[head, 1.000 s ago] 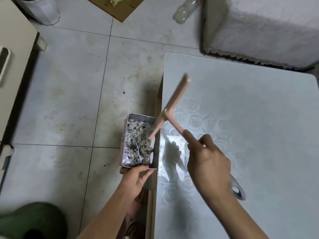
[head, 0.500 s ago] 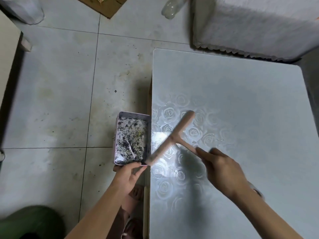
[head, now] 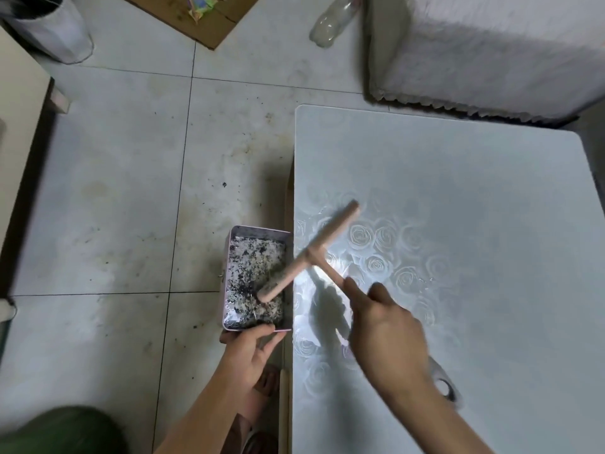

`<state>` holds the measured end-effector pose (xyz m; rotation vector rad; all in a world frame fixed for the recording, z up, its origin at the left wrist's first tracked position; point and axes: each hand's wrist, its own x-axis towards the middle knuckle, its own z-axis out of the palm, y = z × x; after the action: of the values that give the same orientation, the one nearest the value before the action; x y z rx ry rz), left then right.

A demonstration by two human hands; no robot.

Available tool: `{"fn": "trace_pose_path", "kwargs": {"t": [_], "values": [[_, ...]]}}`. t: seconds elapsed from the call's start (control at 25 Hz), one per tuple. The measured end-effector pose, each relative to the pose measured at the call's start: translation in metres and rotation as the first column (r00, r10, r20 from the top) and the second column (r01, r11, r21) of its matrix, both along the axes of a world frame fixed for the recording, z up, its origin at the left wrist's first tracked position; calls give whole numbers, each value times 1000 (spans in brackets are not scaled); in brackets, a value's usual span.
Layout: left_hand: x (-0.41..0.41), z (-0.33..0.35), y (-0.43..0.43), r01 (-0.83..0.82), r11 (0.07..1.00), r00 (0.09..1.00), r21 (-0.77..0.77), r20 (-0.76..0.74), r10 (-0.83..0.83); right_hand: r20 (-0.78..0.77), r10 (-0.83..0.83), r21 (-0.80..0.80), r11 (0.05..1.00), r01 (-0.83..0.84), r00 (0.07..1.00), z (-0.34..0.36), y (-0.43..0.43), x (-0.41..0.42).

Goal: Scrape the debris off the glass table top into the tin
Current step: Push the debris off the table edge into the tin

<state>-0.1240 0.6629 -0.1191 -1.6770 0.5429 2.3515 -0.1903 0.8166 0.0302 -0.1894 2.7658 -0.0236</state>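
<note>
A pale pink rectangular tin [head: 229, 276], filled with black and white debris [head: 253, 260], hangs just left of the glass table top [head: 458, 224], against its left edge. My left hand [head: 250, 352] grips the tin's near end from below. A wooden T-shaped scraper [head: 314, 253] lies across the table edge, its lower end over the tin's debris and its upper end above the rose-patterned glass. My right hand [head: 386, 332] grips the scraper's handle, index finger stretched along it.
A white fuzzy-covered seat [head: 491, 54] stands beyond the table's far edge. A clear plastic bottle [head: 330, 24], a cardboard sheet [head: 203, 18] and a white bin [head: 49, 31] are on the tiled floor, which carries scattered dark specks. A grey loop [head: 442, 385] shows behind my right wrist.
The scraper has swept left across the glass: its lower end was at the tin's near corner half a second ago and now hangs over the debris inside. My left hand keeps holding the tin.
</note>
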Motion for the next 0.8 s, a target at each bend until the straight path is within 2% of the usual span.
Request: {"fn": "trace_pose_path", "kwargs": {"t": [0.08, 0.16, 0.2, 0.28, 0.32, 0.4, 0.52, 0.64, 0.72, 0.8], "values": [[1, 0, -1, -4, 1000, 1000, -9, -29, 4, -45, -30, -75, 997, 27, 999, 0, -18, -4], [-1, 3, -1, 61, 998, 996, -26, -60, -62, -16, -148, -245, 960, 140, 989, 6, 13, -5], [-2, 4, -2, 74, 997, 996, -17, -50, -75, 30, -172, -273, 946, 174, 985, 8, 38, -2], [-2, 7, -3, 98, 995, 995, -8, -26, -98, 179, -126, -219, 962, 164, 976, 13, 87, 16], [-3, 8, -3, 101, 995, 995, -19, -15, -101, 196, -130, -170, 972, 165, 972, 14, 102, 27], [-5, 9, -4, 44, 999, 999, 2, 17, -44, 156, -177, -116, 974, 196, 972, 11, 101, 39], [-8, 7, -3, 0, 1000, 1000, 14, 18, 0, 110, -173, -132, 974, 186, 979, -11, 55, 25], [-4, 3, -3, 12, 1000, 1000, -4, 18, -12, 108, 15, -186, 983, 5, 994, -27, -4, 7], [-7, 6, -3, 27, 1000, 999, -3, 35, -26, 93, 63, -158, 986, -47, 994, -14, -3, -2], [-8, 3, -4, 31, 1000, 998, 5, 58, -31, 82, 24, -99, 995, -16, 996, 1, 30, -4]]}}
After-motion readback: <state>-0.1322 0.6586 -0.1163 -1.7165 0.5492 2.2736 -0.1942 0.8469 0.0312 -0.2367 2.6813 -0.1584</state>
